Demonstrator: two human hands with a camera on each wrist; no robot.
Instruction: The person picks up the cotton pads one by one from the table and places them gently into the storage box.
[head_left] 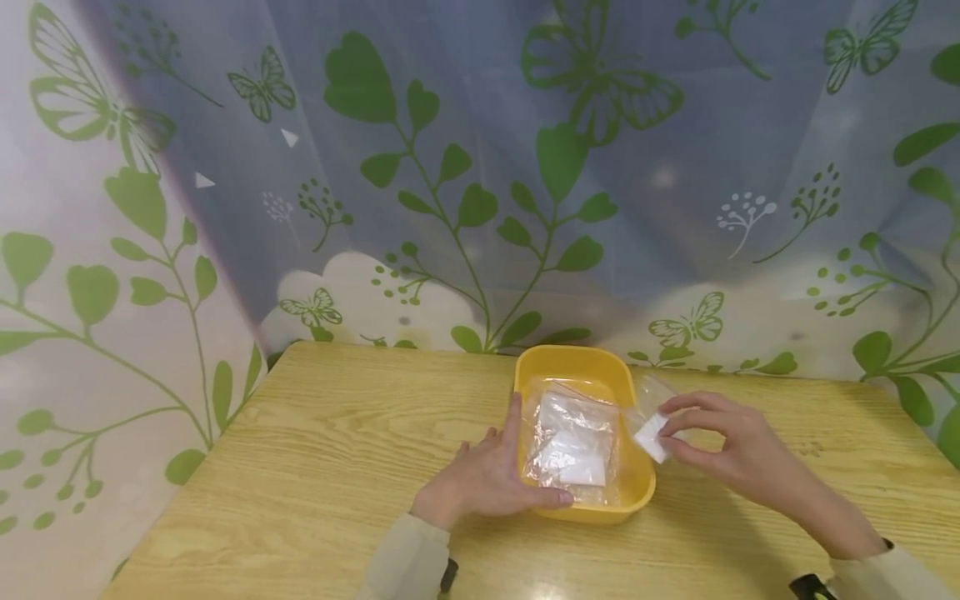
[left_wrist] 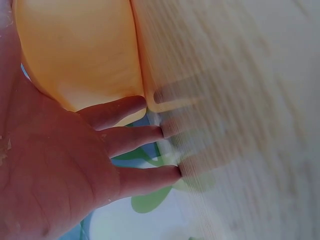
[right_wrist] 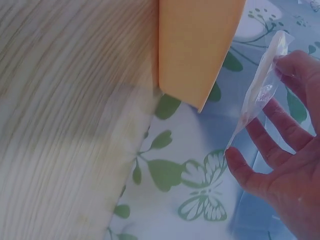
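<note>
A yellow plastic tub (head_left: 630, 492) stands on the wooden table near its back edge. Inside it lie clear zip bags (head_left: 572, 446) with white contents; how many are stacked cannot be told. My left hand (head_left: 491, 485) rests against the tub's left side, its thumb over the front rim. In the left wrist view the other fingers (left_wrist: 145, 180) are straight and reach down to the tabletop. To the right of the tub, my right hand (head_left: 731, 437) pinches a small clear zip bag (head_left: 649, 437) with something white and flat in it. That bag is held up off the table (right_wrist: 262, 80).
The light wooden table (head_left: 337, 450) carries the tub. Behind it hangs a blue-grey curtain (head_left: 465, 100) printed with green leaves and butterflies, and a pale printed curtain (head_left: 97, 358) stands along the left side.
</note>
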